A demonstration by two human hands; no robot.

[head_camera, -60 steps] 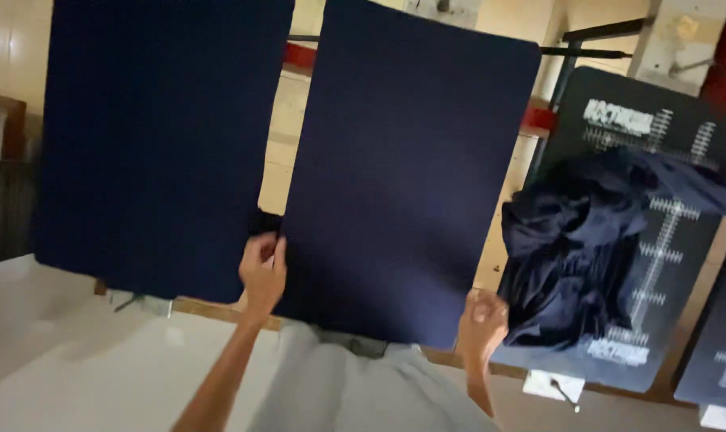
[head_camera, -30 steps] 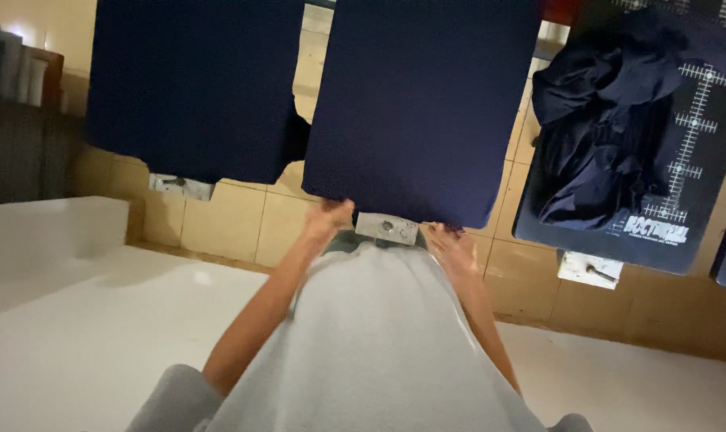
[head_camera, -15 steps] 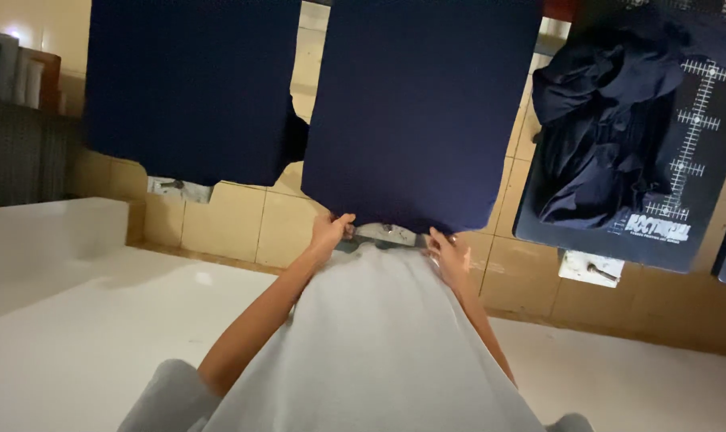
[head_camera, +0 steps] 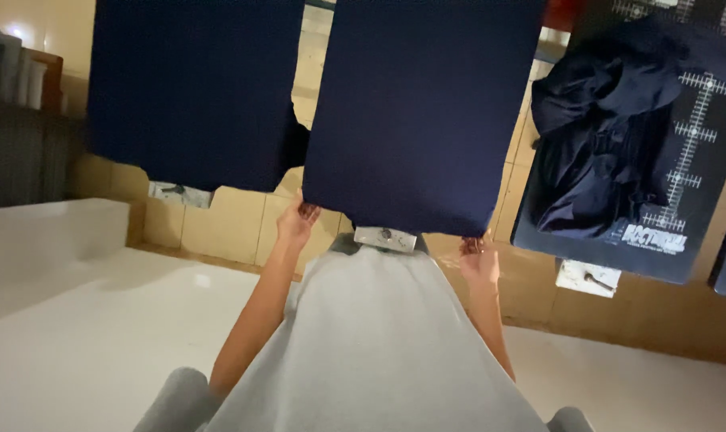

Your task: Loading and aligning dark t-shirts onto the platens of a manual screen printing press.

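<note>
A flat dark blue board (head_camera: pixel 427 112) hangs in front of me, its near edge toward my hands. My left hand (head_camera: pixel 297 220) curls its fingers on the board's near left corner. My right hand (head_camera: pixel 479 260) grips the near right corner. A light grey garment (head_camera: pixel 379 344) spreads between my forearms, from a small metal bracket (head_camera: pixel 385 238) under the board down toward the camera. Whether my fingers also pinch the grey cloth is hidden.
A second dark blue board (head_camera: pixel 195 88) hangs to the left. To the right, a black board with white ruler marks (head_camera: pixel 703 152) carries a crumpled dark garment (head_camera: pixel 595 144). A white surface (head_camera: pixel 83 336) lies below left, and tan tiles (head_camera: pixel 227 228) sit behind it.
Both hands have stayed at the board's near corners over the last second, shifting only slightly. Two seconds ago the view was tilted and the grey garment showed less.
</note>
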